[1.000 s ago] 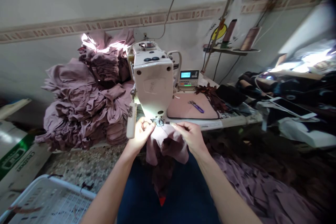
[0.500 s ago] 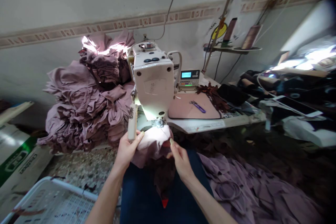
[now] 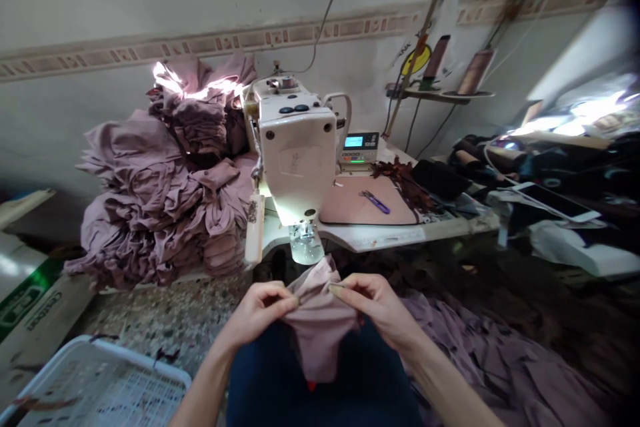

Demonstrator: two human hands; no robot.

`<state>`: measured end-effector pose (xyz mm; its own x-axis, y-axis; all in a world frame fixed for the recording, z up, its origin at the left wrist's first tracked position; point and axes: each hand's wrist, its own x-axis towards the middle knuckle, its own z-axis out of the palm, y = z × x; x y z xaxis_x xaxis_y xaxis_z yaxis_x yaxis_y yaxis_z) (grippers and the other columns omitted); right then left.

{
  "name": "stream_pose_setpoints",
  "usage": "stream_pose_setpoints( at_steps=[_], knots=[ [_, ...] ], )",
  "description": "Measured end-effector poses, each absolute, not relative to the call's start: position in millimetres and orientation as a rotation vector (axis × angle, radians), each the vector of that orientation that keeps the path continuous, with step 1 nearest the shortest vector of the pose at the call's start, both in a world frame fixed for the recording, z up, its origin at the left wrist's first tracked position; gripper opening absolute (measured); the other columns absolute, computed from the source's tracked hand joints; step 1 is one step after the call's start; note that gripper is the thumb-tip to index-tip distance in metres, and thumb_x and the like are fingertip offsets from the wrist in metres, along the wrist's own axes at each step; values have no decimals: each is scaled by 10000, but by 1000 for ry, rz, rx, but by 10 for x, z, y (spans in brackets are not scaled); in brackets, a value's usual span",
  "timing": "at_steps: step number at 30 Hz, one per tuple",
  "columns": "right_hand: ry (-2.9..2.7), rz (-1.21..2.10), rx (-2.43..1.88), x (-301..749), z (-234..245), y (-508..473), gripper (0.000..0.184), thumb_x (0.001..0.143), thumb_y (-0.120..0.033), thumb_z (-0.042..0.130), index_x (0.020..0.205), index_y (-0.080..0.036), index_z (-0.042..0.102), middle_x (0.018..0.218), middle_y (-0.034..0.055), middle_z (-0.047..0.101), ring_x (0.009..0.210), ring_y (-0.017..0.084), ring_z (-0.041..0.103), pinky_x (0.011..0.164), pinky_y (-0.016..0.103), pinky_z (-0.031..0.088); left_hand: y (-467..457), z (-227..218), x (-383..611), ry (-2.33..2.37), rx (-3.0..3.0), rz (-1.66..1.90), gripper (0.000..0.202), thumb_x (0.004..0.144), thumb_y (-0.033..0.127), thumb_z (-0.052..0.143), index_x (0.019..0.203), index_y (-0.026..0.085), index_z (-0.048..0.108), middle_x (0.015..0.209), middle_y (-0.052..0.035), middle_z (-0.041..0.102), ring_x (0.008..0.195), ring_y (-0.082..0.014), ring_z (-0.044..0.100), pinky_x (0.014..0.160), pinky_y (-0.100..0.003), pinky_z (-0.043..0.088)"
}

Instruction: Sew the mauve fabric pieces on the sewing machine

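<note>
Drawn back toward the lap since half a second ago, the mauve, soft-looking cloth piece [image 3: 320, 340] now hangs clear of the white metal sewing machine [image 3: 299, 160], my landmark, whose lit bed no longer has cloth on it. I see the cloth in front of and below the machine, held by both bare hands. Left hand [image 3: 261, 310]: thumb and fingers pinch the cloth's upper left edge. Right hand [image 3: 375, 303]: thumb and forefinger pinch its upper right edge. A small red tip [image 3: 311, 385] shows at its lower end. Left of the machine I note a tall heap of crumpled mauve fabric [image 3: 150, 207]; to its right, purple-handled metal snips [image 3: 376, 203] on a flat pinkish mat [image 3: 345, 210]; behind that mat, a small control box with a lit blue screen [image 3: 359, 149].
</note>
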<state>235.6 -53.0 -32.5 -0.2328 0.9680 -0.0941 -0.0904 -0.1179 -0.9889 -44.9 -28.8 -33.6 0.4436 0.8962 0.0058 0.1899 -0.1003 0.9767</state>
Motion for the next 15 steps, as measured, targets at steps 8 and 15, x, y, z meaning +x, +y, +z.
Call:
stream_pose_setpoints(
  at_steps=[8, 15],
  knots=[
    [-2026, 1458, -955, 2310, 88, -665, 206, 910, -279, 738, 795, -192, 884, 683, 19, 789, 596, 172, 657, 606, 256, 449, -486, -410, -143, 830, 1569, 566, 426, 830, 426, 905, 1163, 189, 788, 1065, -62, 735, 773, -151, 582, 685, -244, 467],
    [-1945, 1403, -1044, 2477, -52, -627, 179, 903, -327, 808, 778, -226, 889, 688, 22, 773, 578, 180, 668, 565, 244, 459, -565, -411, -135, 806, 1457, 468, 437, 941, 567, 769, 843, 141, 778, 758, -40, 663, 656, -144, 541, 609, -239, 419]
  ],
)
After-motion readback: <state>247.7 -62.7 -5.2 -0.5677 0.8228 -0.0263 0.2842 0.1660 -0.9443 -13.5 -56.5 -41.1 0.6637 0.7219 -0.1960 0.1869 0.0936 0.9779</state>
